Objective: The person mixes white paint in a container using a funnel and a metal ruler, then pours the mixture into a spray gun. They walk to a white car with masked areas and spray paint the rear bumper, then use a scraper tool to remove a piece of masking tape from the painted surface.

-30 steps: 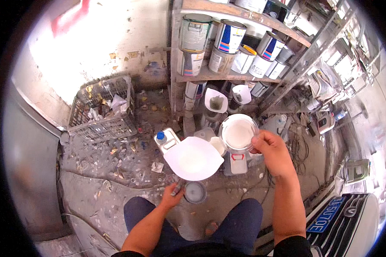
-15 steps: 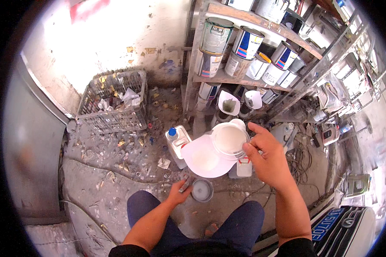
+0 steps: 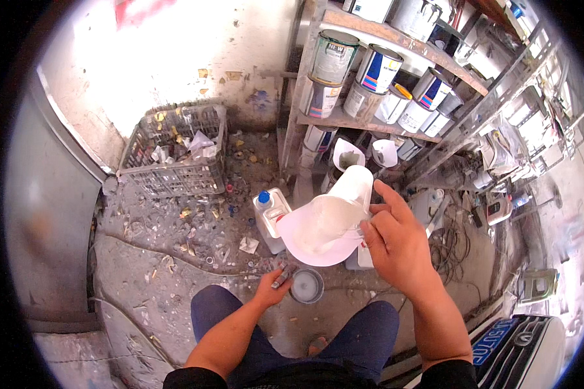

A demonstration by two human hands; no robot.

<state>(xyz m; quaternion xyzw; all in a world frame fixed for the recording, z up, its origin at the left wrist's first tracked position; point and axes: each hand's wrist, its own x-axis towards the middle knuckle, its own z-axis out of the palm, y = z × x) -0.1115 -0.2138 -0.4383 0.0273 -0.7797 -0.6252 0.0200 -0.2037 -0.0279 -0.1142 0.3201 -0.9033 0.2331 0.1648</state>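
My right hand point(image 3: 402, 243) is closed on the side of a whitish plastic cup point(image 3: 352, 192). The cup is tilted, with its base up and its mouth over a wide white paper funnel point(image 3: 315, 236). A pale coating shows inside the funnel; what supports the funnel is hidden. Lower and to the left, my left hand point(image 3: 272, 288) is closed round a short grey piece point(image 3: 281, 277) that pokes out past the fingers. Right beside it is a round grey cup point(image 3: 307, 286), seen from above. Whether that piece joins the cup, I cannot tell.
A white jug with a blue cap point(image 3: 270, 214) stands left of the funnel. Paint cans point(image 3: 334, 58) fill the shelf point(image 3: 370, 125) ahead. A dirty plastic crate point(image 3: 175, 185) sits by the wall. Cables point(image 3: 457, 236) lie at right, near a car front point(image 3: 522, 353).
My right hand has tipped the plastic cup over, so its opening now faces down into the paper funnel and its base shows. My left hand has hardly moved.
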